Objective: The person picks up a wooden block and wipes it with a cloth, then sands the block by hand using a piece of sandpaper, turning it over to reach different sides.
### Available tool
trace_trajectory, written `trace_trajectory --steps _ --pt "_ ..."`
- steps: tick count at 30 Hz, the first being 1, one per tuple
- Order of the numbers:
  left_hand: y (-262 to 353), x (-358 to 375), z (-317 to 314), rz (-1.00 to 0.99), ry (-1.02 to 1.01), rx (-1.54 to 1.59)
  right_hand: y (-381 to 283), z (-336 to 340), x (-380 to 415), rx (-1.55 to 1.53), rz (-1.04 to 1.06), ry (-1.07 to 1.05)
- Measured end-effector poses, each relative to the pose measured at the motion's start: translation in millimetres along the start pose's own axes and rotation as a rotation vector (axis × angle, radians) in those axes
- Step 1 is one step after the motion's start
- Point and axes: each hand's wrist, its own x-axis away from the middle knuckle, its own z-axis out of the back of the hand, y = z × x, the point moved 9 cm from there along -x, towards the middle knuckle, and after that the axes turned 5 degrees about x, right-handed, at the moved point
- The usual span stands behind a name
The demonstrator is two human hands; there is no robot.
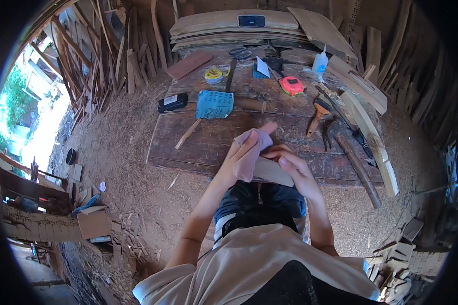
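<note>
At the near edge of the workbench [188, 147], my left hand [238, 155] is closed around a pink cloth [248, 165]. The cloth is bunched against a pale, smooth wooden piece [274, 172] with a curved edge. My right hand [294, 166] grips this piece from the right, thumb on top and fingers curled at its upper side. Part of the wood is hidden behind the cloth. Beyond the cloth lies a blue sandpaper sheet [215, 104], and to the right of my hands rests a hammer [355, 160] with a wooden handle.
A paintbrush [318, 116], a pink tape measure [292, 86], a yellow tape roll [213, 75] and a glue bottle [320, 62] stand or lie on the bench. A long wooden strip [371, 137] runs along its right side. Stacked boards [208, 25] bearing a phone [251, 21] line the back.
</note>
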Motion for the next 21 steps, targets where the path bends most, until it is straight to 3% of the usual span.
trace_trajectory --steps 4,8,10,11,13,14,16,19,21 --pt "-13 -1 13 -0.001 0.14 0.078 -1 14 -2 0.053 -0.035 0.078" --pt "-20 4 19 -0.048 0.201 0.087 -5 18 -2 0.116 0.058 0.118" --pt "-29 1 16 -0.078 0.179 0.337 -6 32 4 0.251 0.024 0.363" --pt "-34 0 15 -0.085 0.201 0.404 -10 25 2 0.238 0.047 0.339" --pt "-41 1 11 -0.104 0.221 0.51 -16 36 12 0.284 0.017 0.633" --pt "-43 2 9 -0.144 0.214 0.502 -17 28 10 0.269 0.032 0.615" --pt "-46 6 1 -0.184 0.228 0.61 -33 33 28 0.282 0.201 0.885" --pt "-55 13 -9 -0.155 0.256 0.687 -34 39 40 0.334 0.352 0.915" --pt "-63 16 -5 -0.166 0.325 0.576 -34 41 38 0.359 0.372 0.872"
